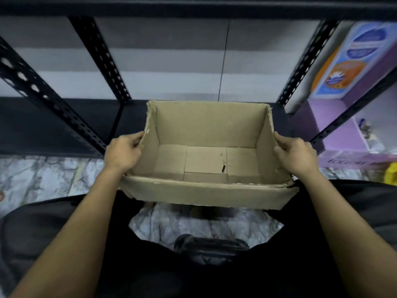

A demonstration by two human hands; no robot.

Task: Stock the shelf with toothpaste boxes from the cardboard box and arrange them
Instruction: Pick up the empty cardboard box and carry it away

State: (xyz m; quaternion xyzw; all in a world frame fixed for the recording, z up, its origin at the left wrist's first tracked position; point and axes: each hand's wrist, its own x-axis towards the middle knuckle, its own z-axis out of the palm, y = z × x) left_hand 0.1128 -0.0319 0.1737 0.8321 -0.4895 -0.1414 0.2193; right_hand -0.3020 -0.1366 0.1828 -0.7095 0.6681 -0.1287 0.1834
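Cardboard box [206, 123] open, nothing inside; left hand [123, 151], right hand [295, 154] grip its side walls.

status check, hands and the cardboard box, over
Left hand grips left wall of cardboard box, right hand grips right wall. Box bottom bare, no toothpaste boxes in view. Black shelf rack just behind.

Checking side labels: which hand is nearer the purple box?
Right. Right hand grips the cardboard box beside the purple box; left hand grips its opposite wall, farther away.

One cardboard box [206, 123], two hands [123, 151] [296, 154]
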